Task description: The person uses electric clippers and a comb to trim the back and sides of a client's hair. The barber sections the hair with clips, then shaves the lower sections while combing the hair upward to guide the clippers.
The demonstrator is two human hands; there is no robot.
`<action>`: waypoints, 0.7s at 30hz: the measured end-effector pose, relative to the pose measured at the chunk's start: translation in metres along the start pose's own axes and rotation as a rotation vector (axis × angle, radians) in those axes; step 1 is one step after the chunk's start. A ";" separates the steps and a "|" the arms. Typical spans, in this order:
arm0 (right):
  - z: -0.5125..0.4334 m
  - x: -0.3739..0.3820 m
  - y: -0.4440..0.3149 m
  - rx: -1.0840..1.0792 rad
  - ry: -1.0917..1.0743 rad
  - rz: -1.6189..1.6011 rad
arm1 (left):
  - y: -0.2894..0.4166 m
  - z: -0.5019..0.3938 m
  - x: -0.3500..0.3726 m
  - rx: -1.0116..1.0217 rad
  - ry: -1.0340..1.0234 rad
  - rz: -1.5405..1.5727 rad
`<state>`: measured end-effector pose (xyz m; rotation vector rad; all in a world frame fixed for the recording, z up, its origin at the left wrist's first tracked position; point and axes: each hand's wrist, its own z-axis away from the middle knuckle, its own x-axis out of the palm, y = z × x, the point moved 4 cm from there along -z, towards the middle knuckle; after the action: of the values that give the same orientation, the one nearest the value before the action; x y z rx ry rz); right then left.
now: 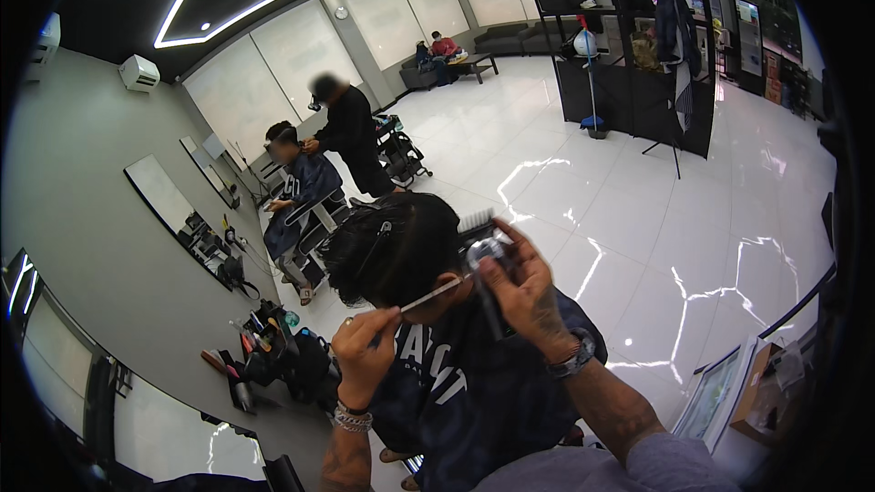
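Note:
A seated client in a dark lettered barber cape (499, 383) is right before me, with short dark hair (396, 239) and a sectioning clip (378, 239) in the longer top. My left hand (366, 348) pinches one end of a thin, pale comb (434, 294), which runs across beside the client's ear (448, 281). In my right hand (526, 294) is a hair clipper (489, 256), held at the side of the head just above the comb's far end. A comb guard (476, 220) shows at the clipper's top. Whether the clipper touches the hair cannot be told.
Left of the client, a cluttered station (273, 348) holds brushes and tools below wall mirrors (178, 215). Farther off, a barber in black (352, 137) works on another caped client (301, 178). A black shelf partition (629, 96) stands back right; a cardboard box (759, 383) sits lower right.

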<state>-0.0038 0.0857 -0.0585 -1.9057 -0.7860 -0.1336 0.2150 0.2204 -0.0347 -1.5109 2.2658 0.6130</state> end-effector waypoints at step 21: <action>0.028 0.049 0.040 0.004 -0.218 0.551 | -0.059 -0.001 -0.015 -0.132 0.084 0.147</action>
<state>0.0506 0.1215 -0.0823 -2.0851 -0.3735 0.4199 0.2753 0.2119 -0.0353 -1.4635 2.4607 0.7673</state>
